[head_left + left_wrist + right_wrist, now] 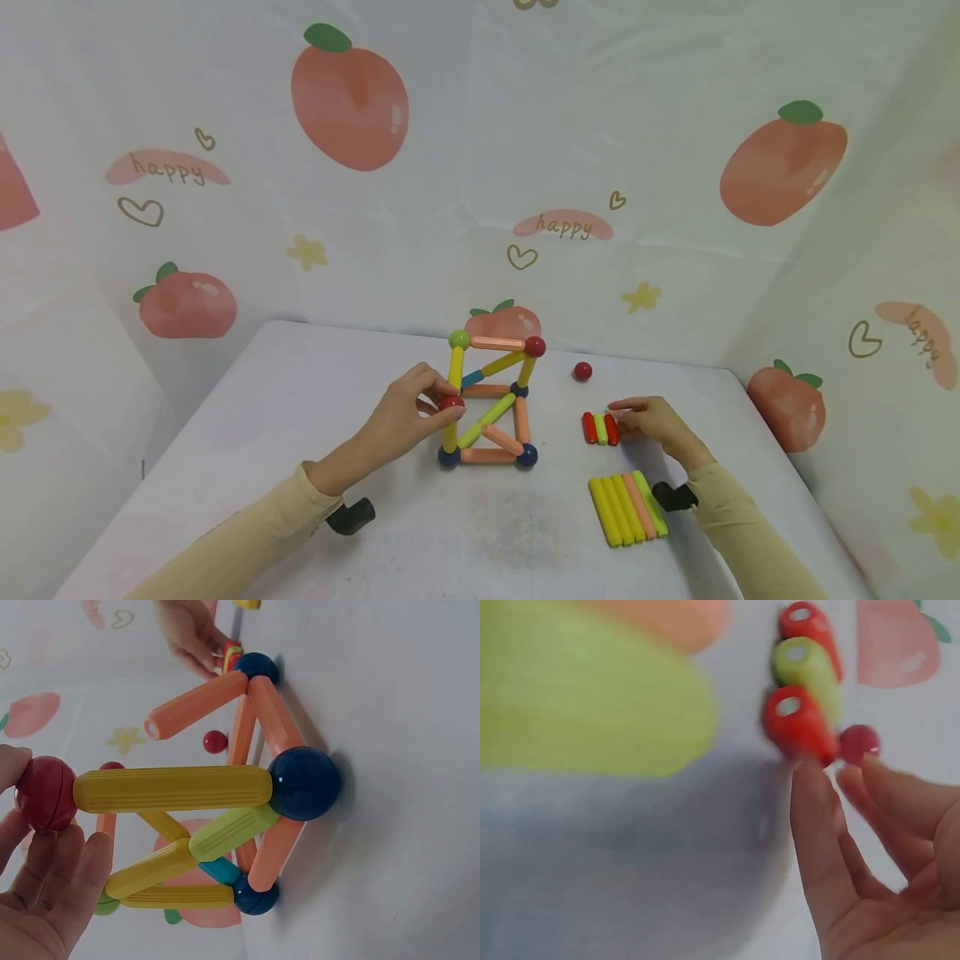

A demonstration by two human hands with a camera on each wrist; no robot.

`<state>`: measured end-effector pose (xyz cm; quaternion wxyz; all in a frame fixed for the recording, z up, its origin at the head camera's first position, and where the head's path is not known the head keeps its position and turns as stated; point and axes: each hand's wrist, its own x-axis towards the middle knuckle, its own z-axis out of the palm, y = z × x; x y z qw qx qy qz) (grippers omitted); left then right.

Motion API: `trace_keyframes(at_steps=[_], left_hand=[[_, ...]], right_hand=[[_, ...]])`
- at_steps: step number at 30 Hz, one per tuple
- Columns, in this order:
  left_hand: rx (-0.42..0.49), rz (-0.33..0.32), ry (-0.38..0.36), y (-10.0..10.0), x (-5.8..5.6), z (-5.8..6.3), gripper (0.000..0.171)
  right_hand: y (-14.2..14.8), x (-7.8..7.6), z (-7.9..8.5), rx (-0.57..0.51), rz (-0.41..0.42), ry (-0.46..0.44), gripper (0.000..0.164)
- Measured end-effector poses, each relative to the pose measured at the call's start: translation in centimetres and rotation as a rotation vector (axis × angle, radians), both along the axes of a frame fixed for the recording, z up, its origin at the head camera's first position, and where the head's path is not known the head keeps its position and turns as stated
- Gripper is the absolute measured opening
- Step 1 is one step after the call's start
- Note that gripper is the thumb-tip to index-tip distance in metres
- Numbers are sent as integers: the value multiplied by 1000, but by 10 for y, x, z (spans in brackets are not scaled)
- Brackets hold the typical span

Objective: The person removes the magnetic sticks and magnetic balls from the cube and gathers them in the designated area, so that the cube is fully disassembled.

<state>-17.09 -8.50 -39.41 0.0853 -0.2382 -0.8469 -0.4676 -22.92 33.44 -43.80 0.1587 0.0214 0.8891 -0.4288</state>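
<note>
My left hand (pixel 401 408) pinches a red ball (pixel 45 793) between thumb and fingers. The ball sits at the top of an upright yellow rod (pixel 172 788), whose foot meets a dark blue ball (pixel 304 783). These belong to a frame of rods and balls, with a green ball (pixel 459 339) and another red ball (pixel 535 347) at its upper back corners. One short orange rod (pixel 196 705) slants up from a front blue ball, its other end free. Beside a row of short rods, my right hand (pixel 656 423) has its fingertips right at the nearest red rod (pixel 799 724), thumb apart.
A short yellow-green rod (pixel 601 428) lies between two red ones. Nearer me lies a row of long yellow, orange and green rods (pixel 615 508). A loose red ball (pixel 582 371) rests behind the short rods. A printed cloth (pixel 420 233) hangs behind the white table (pixel 300 367).
</note>
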Motion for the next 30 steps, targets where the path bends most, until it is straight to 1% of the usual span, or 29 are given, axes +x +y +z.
trace_keyframes(at_steps=[2, 4, 6, 7, 9, 11, 15, 17, 19, 22, 26, 30], left_hand=[[1, -3, -1, 0, 0, 0, 20], [3, -6, -2, 0, 0, 0, 19], [5, -6, 0, 0, 0, 0, 19], [5, -6, 2, 0, 0, 0, 19], [3, -4, 6, 0, 0, 0, 19], [2, -1, 9, 0, 0, 0, 19], [2, -1, 13, 0, -1, -1, 19], [4, -2, 14, 0, -2, -1, 19], [6, -3, 14, 0, -2, -1, 19], [6, -6, 8, 0, -2, -1, 19], [7, -7, 0, -1, -1, -1, 19], [6, -4, 2, -1, -1, -1, 20]], right_hand=[[-3, 1, 5, 13, -38, 38, 36], [-11, 3, 12, 25, -55, 100, 35], [-24, 6, 18, 41, -46, 169, 34], [-33, 8, 21, 54, -23, 198, 33], [-53, 13, 26, 60, 40, 236, 32], [-75, 19, 27, 62, 146, 275, 33], [-115, 34, 20, 11, 356, 318, 37], [-131, 39, 15, -3, 421, 338, 40], [-142, 42, 10, 8, 453, 360, 41], [-150, 43, 4, 43, 470, 431, 39], [-153, 43, -1, 81, 445, 495, 37], [-154, 44, -2, 79, 385, 499, 37]])
